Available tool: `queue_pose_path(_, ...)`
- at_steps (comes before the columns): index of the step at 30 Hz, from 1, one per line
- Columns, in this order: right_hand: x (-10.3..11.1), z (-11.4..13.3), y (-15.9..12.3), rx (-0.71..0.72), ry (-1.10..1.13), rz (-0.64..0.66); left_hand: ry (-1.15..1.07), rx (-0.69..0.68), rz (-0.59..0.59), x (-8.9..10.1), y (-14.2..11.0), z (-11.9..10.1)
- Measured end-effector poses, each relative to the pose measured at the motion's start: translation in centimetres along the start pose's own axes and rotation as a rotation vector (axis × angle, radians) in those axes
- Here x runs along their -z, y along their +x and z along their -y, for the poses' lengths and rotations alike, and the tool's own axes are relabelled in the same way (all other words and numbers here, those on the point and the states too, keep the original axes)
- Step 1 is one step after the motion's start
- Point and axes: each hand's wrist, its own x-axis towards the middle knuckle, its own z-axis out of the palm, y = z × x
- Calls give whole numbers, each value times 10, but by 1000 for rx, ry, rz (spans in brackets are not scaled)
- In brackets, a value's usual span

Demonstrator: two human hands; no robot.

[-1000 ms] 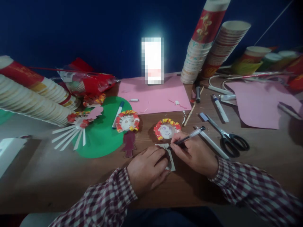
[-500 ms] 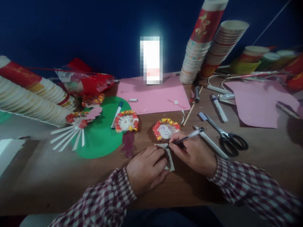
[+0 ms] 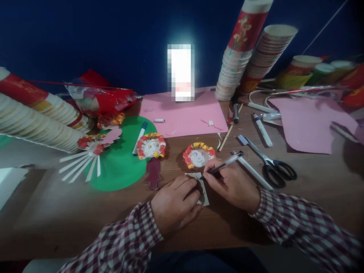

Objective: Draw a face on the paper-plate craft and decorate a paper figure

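A small pale piece of paper (image 3: 205, 197) lies on the table in front of me. My left hand (image 3: 178, 203), with its fingers curled, presses the paper down and covers much of it. Pinched in my right hand (image 3: 227, 184) is a pen (image 3: 227, 163) with a clear barrel and dark end, its tip at the paper's upper part. Just beyond the paper sits a round paper face (image 3: 200, 158) with a red and yellow frill. Another frilled face (image 3: 150, 147) is further left, above a dark maroon figure-shaped cutout (image 3: 153, 175).
Open scissors (image 3: 270, 161) and a marker (image 3: 263, 131) lie to the right. Tall paper cup stacks stand at the right (image 3: 236, 64) and lean in at the left (image 3: 40, 119). Pink sheets (image 3: 184, 117) and a green sheet (image 3: 119, 170) cover parts of the table. A bright pixelated screen (image 3: 182, 68) stands behind.
The whole view has drifted slightly. My left hand stays on the paper, and the pen tip remains at nearly the same spot, with only slight movement of the pen.
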Motion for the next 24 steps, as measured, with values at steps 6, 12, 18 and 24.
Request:
queue_pose_path(6, 0, 0, 1, 8, 10, -9, 7, -4, 7, -1, 1, 1)
queue_pose_path(12, 1, 0, 1, 8, 11, 3, -5, 5, 12, -1, 1, 1)
queue_pose_path(18, 2, 0, 2, 25, -1, -3, 1, 3, -15, -1, 1, 0)
queue_pose_path(24, 2, 0, 0, -7, 28, 1, -15, 3, 18, -1, 1, 1)
